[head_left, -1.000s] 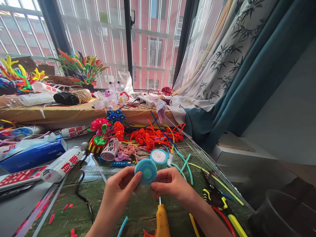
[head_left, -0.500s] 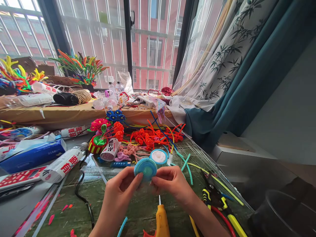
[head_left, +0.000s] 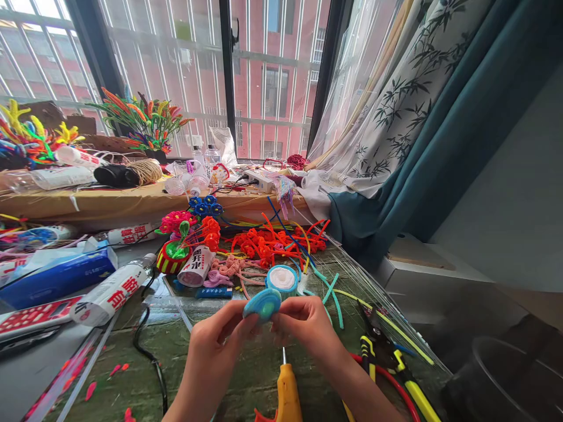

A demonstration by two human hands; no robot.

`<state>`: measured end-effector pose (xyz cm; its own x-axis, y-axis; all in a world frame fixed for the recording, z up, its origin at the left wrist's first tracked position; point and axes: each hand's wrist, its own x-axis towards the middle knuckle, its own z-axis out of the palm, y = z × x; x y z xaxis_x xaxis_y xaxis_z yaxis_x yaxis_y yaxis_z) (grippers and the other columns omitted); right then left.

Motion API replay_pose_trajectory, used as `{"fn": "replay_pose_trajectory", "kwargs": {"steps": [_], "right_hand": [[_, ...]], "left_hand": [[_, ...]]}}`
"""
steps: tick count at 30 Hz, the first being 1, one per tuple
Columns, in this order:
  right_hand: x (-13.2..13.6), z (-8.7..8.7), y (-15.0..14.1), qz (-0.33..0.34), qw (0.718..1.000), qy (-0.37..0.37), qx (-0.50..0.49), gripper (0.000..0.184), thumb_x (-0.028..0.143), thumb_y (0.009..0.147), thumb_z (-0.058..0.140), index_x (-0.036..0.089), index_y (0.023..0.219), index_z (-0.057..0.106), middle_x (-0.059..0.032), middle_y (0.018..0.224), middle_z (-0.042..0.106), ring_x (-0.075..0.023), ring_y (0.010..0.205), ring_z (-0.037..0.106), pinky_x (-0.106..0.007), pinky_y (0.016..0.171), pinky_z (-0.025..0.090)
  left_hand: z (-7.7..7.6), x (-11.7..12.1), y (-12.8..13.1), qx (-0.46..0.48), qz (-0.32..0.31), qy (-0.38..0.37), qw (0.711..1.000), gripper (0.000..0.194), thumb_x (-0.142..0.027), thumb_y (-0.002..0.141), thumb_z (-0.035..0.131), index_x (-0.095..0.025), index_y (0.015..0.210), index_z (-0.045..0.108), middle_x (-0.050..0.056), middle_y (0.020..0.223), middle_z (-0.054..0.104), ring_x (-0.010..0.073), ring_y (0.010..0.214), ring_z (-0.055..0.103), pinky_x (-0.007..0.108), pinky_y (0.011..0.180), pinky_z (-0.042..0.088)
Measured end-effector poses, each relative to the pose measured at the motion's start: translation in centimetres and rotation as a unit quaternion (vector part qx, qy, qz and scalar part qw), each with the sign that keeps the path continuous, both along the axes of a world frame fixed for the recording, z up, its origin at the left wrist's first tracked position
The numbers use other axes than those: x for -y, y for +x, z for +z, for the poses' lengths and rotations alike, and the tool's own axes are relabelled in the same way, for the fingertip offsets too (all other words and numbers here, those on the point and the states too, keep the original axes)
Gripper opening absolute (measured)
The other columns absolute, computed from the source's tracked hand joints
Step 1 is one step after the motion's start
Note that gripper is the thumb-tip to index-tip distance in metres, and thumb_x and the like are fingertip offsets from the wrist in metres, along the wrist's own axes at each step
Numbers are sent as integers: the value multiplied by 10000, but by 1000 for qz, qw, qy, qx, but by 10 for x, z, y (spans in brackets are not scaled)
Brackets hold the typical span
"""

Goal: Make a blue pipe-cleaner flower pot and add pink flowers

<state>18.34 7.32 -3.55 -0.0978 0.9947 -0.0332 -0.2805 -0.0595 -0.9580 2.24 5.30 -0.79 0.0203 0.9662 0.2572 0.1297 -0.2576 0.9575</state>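
Observation:
A round blue disc, coiled from what looks like pipe cleaner (head_left: 263, 303), is held up between my two hands, tilted so it shows as a narrow oval. My left hand (head_left: 222, 334) pinches its left edge between thumb and fingers. On the other side, the fingers of my right hand (head_left: 305, 325) grip its right edge. Just behind stands a small blue-rimmed round cup (head_left: 282, 279) with white filling. Below my hands lies a yellow glue gun (head_left: 289, 390), its metal nozzle pointing away from me.
Pliers with yellow-black handles (head_left: 380, 346) lie at right beside loose pipe cleaners (head_left: 332, 293). Red pipe-cleaner pieces (head_left: 268, 246) and a striped flower pot (head_left: 169, 258) sit farther back. Plastic bottles (head_left: 114, 291) and a blue box (head_left: 61, 275) are at left. A black cable (head_left: 147, 351) crosses the table.
The blue disc has tipped from nearly face-on to a flatter, slanted angle and shifted slightly right. Both hands keep hold of it.

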Motion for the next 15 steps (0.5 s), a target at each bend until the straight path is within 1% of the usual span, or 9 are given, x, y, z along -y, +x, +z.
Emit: {"fn": "replay_pose_trajectory", "kwargs": {"steps": [5,8,12,15], "right_hand": [[2,4,-1,-7,1000,-15,13,449,514,478,934,124,581,736,-26,511,675,-115,426,595,-211,442,444],[2,5,0,-4,1000,-19,8,448,513,488,933,123,598,743,-23,521,675,-114,431,594,-210,440,440],[2,8,3,46,999,-12,-19,423,485,506,939,126,642,761,-18,553,689,-109,459,604,-214,469,467],[2,7,4,64,997,-17,-26,440,434,458,967,129,710,773,-16,596,713,-112,479,621,-213,483,485]], "left_hand": [[-2,1,2,-14,-2,18,1000,178,-386,808,661,-232,771,742,-14,648,700,149,578,625,223,600,492],[-2,0,2,-9,13,12,1000,170,-388,791,681,-229,757,732,-19,624,690,146,571,617,221,588,482],[0,-1,2,35,41,-31,998,169,-390,761,719,-222,778,707,-33,613,678,128,578,593,199,581,478],[1,-1,1,49,41,-49,997,199,-409,754,727,-215,788,699,-35,629,678,124,577,587,200,582,490]]}}
